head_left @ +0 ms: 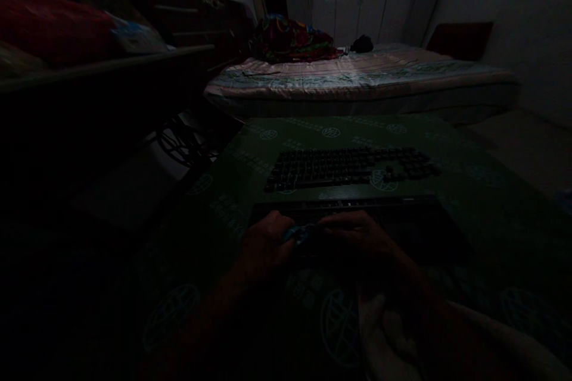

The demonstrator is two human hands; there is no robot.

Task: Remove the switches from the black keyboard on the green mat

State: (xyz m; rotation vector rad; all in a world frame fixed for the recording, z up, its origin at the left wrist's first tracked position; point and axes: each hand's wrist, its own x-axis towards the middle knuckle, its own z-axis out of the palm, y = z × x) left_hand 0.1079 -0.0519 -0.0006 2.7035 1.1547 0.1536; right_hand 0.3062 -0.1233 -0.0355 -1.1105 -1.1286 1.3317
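Note:
The light is very dim. My left hand (267, 241) is closed round a small, crumpled-looking blue thing (300, 233), whose kind I cannot make out. From the right, my right hand (355, 229) reaches toward it with fingers bent together; their tips are lost in the dark, so what they pinch is hidden. Both hands are over a black keyboard base (424, 229) lying flat on the green table (236, 178). Just beyond the base, many black keycaps (322, 166) are set out in rows like a keyboard's layout.
Past the table's far edge stands a bed (379, 74) with a red patterned blanket (290, 38). To the left, a shelf (179, 53) holds a red bundle (49, 24). A pale cloth (388, 333) lies near my right forearm.

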